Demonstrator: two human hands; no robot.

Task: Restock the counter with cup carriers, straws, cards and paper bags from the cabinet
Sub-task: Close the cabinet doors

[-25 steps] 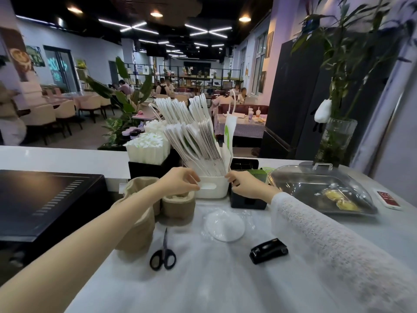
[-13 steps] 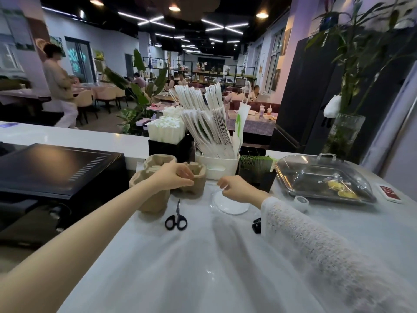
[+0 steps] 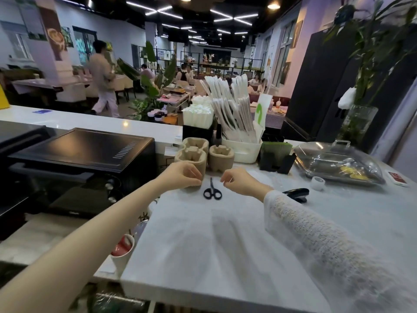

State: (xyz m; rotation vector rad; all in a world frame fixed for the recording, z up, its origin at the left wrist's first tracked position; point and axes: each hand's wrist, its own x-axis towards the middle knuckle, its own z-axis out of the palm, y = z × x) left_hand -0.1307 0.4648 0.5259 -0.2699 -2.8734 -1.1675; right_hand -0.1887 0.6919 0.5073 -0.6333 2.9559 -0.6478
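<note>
Two stacks of brown pulp cup carriers (image 3: 193,152) stand on the white counter (image 3: 225,240), a double one and a single one (image 3: 221,155) to its right. My left hand (image 3: 183,175) is curled against the front of the double stack; I see nothing in its fingers. My right hand (image 3: 239,180) hovers just right of the black scissors (image 3: 212,191), fingers curled with nothing in them. Behind the carriers, a white tub (image 3: 242,150) is full of wrapped straws, and a black box (image 3: 198,119) holds more white straws. Green cards (image 3: 276,148) sit in a black holder.
A black oven (image 3: 90,150) fills the left side. A tray under a clear lid (image 3: 336,161) sits at the right, with a tape roll (image 3: 318,182), a black stapler (image 3: 296,194) and a red card (image 3: 398,178) nearby. A cup (image 3: 123,251) stands below the counter's left edge.
Both hands have drawn back from the white straw tub toward me, the left to the cup carriers, the right to beside the scissors. The view has pulled back too.
</note>
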